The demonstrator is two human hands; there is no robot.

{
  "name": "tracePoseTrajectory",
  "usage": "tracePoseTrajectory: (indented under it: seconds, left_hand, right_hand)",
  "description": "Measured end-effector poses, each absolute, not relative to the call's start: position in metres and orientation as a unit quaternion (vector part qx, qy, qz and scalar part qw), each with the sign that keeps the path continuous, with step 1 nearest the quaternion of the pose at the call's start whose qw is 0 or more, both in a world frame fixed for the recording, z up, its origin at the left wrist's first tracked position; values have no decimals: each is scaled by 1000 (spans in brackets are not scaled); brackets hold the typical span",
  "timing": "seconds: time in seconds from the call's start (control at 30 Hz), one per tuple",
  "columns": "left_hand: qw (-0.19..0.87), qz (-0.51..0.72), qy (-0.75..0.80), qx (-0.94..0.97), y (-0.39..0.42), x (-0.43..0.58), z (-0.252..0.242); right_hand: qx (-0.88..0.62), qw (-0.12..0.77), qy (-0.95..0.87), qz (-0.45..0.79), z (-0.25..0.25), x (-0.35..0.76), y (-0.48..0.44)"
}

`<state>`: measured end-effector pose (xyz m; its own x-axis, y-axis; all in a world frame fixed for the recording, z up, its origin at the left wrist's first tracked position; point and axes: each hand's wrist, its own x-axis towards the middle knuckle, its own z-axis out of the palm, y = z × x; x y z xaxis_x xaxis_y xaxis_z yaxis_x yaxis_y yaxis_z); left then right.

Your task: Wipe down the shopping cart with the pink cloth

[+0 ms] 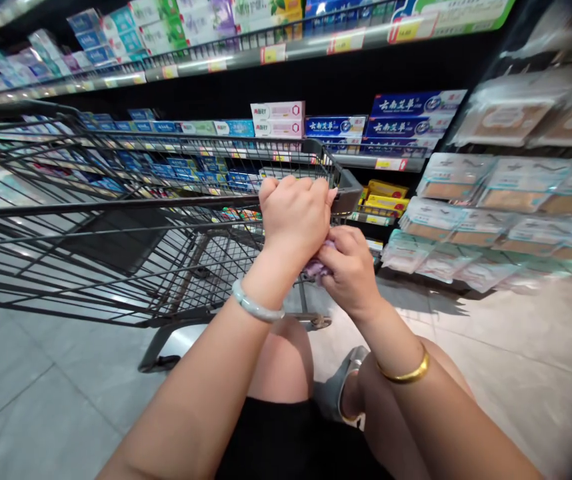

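The left hand [296, 215] curls over the handle [351, 191] of the cart [121, 237], fingers folded round it, likely for a steady hold. Just below, the right hand [350, 267] pinches a cloth [317, 265], probably bunched to suit the grip. The cloth looks lilac and crumpled; mostly hidden by the hands, it may or may not touch the handle. The cart is black wire, beside the shelf [306, 48].

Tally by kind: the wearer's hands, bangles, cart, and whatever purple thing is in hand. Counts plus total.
Hands: 2 (left hand, right hand)
Bangles: 2 (pale bangle, gold bangle)
Cart: 1
Purple item: 1, mostly hidden
Total: 6
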<state>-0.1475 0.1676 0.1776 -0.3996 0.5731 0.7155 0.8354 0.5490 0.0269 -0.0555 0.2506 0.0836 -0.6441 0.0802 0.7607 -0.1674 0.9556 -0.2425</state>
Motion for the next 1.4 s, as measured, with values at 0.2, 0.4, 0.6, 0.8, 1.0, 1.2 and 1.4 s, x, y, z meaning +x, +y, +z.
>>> tracePoseTrajectory:
  seconds: [0.2, 0.4, 0.6, 0.8, 1.0, 1.2, 1.4]
  left_hand:
    - [327, -192, -820, -429, 167, -147, 179]
    - [341, -198, -808, -438, 164, -150, 178]
    - [369, -167, -805, -434, 160, -151, 176]
    - [374, -165, -803, -435, 157, -151, 178]
    - [390, -158, -795, -437, 153, -151, 177]
    - [412, -157, -783, -439, 148, -148, 177]
    - [425, -146, -775, -445, 138, -143, 179]
  right_hand:
    - [63, 331, -933, 123, 81, -56, 251]
    - [94, 263, -951, 132, 74, -56, 244]
    - [46, 350, -928, 120, 70, -55, 246]
    - [42, 325, -933, 151, 79, -50, 260]
    - [-40, 524, -816, 241, 95, -42, 273]
    - [-102, 549, -672, 486, 85, -61, 289]
    - [-165, 426, -450, 767, 77, -78, 288]
